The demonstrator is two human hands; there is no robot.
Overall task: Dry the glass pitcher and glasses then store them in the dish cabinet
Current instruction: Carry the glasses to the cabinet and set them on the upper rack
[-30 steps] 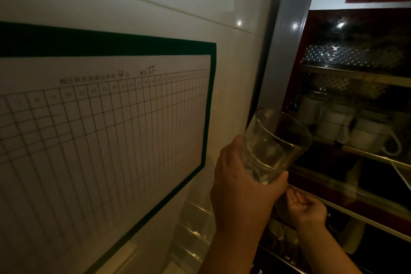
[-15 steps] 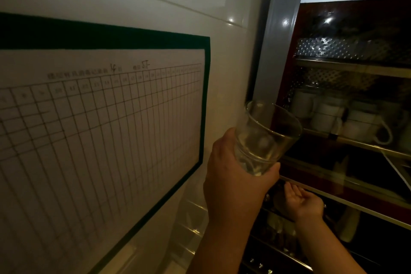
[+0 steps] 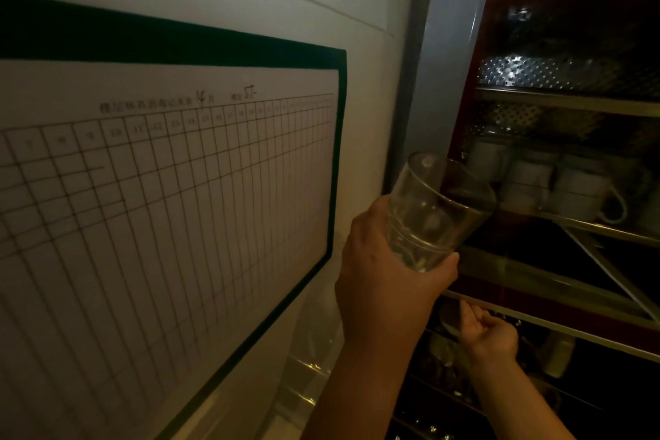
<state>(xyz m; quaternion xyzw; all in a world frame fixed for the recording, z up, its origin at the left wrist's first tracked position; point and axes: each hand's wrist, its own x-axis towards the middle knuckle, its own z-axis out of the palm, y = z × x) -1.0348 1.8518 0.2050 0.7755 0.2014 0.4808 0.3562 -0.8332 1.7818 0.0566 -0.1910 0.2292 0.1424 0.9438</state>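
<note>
glass [image 3: 434, 212] nearer cabinet [image 3: 571, 111] (tilted)

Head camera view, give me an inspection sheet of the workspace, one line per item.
Surface: no counter in view; metal shelf in the open dish cabinet bare where seen.
Job's things: clear glass tilted, mouth toward the cabinet; no pitcher seen.
Clutter: white mugs on the shelf above.
Hands: left hand grips the glass base; right hand lower, at a shelf edge, grip unclear.
Cables: nothing seen.
Surroundings: dim; gridded chart with green border on the wall.
</note>
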